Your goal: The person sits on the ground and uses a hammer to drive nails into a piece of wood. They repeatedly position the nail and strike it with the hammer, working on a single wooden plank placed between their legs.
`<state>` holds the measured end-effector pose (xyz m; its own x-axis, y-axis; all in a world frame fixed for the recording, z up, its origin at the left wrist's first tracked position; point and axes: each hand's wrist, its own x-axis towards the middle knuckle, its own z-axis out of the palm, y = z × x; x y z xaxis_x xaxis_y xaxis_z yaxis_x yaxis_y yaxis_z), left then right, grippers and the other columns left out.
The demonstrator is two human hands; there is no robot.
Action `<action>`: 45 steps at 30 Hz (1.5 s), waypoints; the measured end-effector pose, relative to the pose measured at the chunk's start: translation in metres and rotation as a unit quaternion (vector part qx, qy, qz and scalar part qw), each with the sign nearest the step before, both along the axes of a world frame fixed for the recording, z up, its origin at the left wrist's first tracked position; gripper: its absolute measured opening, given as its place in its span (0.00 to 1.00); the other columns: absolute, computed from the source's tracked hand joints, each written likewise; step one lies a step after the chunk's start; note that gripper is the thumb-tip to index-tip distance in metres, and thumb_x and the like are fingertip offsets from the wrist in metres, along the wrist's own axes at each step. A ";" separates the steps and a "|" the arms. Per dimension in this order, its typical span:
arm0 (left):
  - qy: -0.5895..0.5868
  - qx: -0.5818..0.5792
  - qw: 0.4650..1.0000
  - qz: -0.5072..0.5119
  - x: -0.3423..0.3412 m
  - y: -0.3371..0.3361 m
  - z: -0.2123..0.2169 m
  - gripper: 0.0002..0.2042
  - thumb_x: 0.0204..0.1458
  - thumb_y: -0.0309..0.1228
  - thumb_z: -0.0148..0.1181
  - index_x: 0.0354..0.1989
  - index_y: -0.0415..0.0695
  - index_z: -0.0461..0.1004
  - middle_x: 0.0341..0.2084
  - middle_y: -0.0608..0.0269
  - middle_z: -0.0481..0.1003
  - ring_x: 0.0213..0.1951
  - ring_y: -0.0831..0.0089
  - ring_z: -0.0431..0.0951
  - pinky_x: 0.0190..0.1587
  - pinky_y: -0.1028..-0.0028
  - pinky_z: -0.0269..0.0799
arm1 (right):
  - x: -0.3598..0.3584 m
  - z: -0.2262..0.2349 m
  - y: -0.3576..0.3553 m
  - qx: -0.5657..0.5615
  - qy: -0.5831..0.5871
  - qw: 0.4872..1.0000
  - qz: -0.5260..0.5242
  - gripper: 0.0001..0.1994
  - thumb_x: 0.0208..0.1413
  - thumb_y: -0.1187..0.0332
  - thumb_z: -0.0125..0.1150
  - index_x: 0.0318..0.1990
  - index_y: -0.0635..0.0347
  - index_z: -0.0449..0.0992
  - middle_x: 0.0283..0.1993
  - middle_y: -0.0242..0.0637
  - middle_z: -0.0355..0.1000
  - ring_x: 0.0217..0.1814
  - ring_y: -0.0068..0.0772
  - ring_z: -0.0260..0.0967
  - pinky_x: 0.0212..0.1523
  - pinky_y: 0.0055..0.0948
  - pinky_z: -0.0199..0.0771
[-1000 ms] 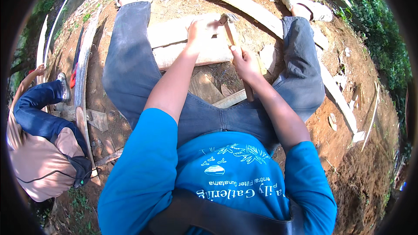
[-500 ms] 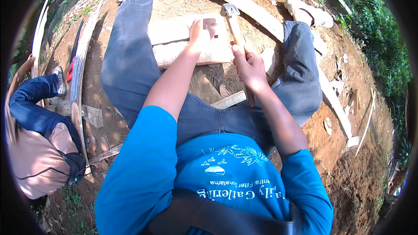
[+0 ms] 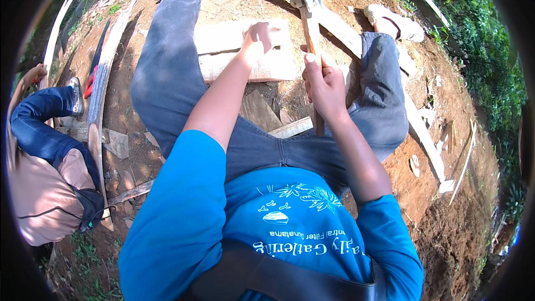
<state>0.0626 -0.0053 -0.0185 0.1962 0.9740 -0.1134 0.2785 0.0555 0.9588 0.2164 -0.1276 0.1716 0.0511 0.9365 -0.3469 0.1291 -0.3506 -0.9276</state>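
Hammer (image 3: 310, 29), lifted higher than a moment earlier, gripped in right hand (image 3: 326, 89); left hand (image 3: 257, 39) at pale board (image 3: 220, 38) between the legs (image 3: 167, 67), its grip lost in glare, fingers possibly struck should a swing stray.

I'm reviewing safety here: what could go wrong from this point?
A stray swing of the hammer in the right hand could hit the bare left hand at the pale wood. The handle's lower end appears close to the trousers, so it might snag.
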 end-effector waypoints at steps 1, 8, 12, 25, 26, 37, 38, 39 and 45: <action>0.135 0.043 0.989 -0.041 -0.014 0.001 -0.001 0.20 0.52 0.30 0.57 0.55 0.49 0.75 0.56 0.51 0.70 0.57 0.53 0.70 0.57 0.53 0.66 | -0.002 0.005 -0.002 0.029 0.030 0.999 -0.008 0.17 0.67 0.62 0.55 0.52 0.68 0.77 0.26 0.25 0.68 0.24 0.11 0.58 0.23 0.20 0.56; 0.560 0.034 0.827 -0.033 -0.067 -0.002 -0.016 0.42 0.58 0.59 0.49 0.78 0.62 0.40 0.77 0.59 0.43 0.77 0.52 0.35 0.73 0.40 0.27 | 0.016 -0.053 0.002 -0.052 -0.181 0.982 0.031 0.15 0.68 0.60 0.54 0.48 0.64 0.76 0.22 0.28 0.66 0.21 0.14 0.59 0.21 0.22 0.57; 0.530 0.012 0.848 -0.008 -0.080 -0.016 -0.005 0.42 0.58 0.60 0.47 0.77 0.57 0.43 0.77 0.59 0.44 0.77 0.51 0.38 0.73 0.41 0.30 | -0.007 0.013 -0.004 0.118 -0.025 0.991 0.051 0.18 0.71 0.61 0.51 0.60 0.65 0.70 0.21 0.19 0.59 0.17 0.09 0.51 0.17 0.16 0.49; 0.578 -0.045 0.814 -0.049 -0.075 -0.010 0.007 0.37 0.61 0.53 0.45 0.77 0.58 0.43 0.75 0.65 0.48 0.76 0.54 0.39 0.73 0.40 0.29 | -0.018 0.015 -0.003 0.132 -0.061 0.988 0.047 0.15 0.69 0.61 0.52 0.48 0.67 0.73 0.28 0.31 0.68 0.27 0.19 0.62 0.29 0.26 0.63; 0.551 -0.034 0.832 -0.048 -0.070 -0.005 0.006 0.38 0.60 0.54 0.47 0.77 0.59 0.43 0.75 0.64 0.49 0.76 0.53 0.39 0.73 0.40 0.30 | -0.007 -0.019 -0.004 0.155 -0.117 0.979 0.058 0.15 0.70 0.61 0.51 0.52 0.65 0.72 0.25 0.26 0.63 0.23 0.16 0.57 0.24 0.23 0.58; 0.532 0.006 0.846 -0.023 -0.070 -0.006 -0.014 0.38 0.59 0.54 0.49 0.76 0.57 0.47 0.73 0.61 0.52 0.75 0.52 0.44 0.72 0.38 0.32 | -0.023 -0.007 -0.007 0.225 -0.020 0.974 0.006 0.17 0.71 0.62 0.48 0.57 0.67 0.69 0.25 0.25 0.62 0.27 0.12 0.58 0.28 0.19 0.60; 0.503 -0.012 0.864 -0.021 -0.056 -0.001 0.006 0.38 0.60 0.57 0.46 0.76 0.56 0.47 0.74 0.61 0.50 0.76 0.52 0.42 0.72 0.39 0.31 | 0.000 -0.053 -0.006 0.175 -0.145 0.973 0.040 0.19 0.73 0.58 0.46 0.59 0.66 0.67 0.20 0.21 0.56 0.18 0.11 0.51 0.19 0.17 0.52; 0.516 -0.017 0.856 -0.028 -0.060 0.000 0.004 0.38 0.60 0.58 0.46 0.76 0.56 0.47 0.75 0.61 0.49 0.76 0.52 0.42 0.73 0.39 0.30 | -0.006 -0.056 0.002 0.049 -0.159 0.986 0.023 0.18 0.72 0.57 0.47 0.57 0.64 0.68 0.19 0.20 0.55 0.18 0.11 0.51 0.18 0.18 0.52; 0.517 -0.038 0.855 -0.021 -0.069 -0.007 0.007 0.38 0.61 0.56 0.49 0.76 0.55 0.47 0.75 0.61 0.49 0.76 0.53 0.41 0.73 0.40 0.29 | -0.027 0.006 0.004 0.134 0.008 0.991 0.000 0.15 0.73 0.58 0.44 0.52 0.61 0.69 0.18 0.19 0.52 0.16 0.08 0.48 0.15 0.16 0.46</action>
<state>-0.0066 -0.0122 -0.0112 -0.0126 0.9506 -0.3101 0.9784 0.0757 0.1924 0.1890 -0.1241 0.1780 0.0482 0.9951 -0.0865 0.1131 -0.0915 -0.9894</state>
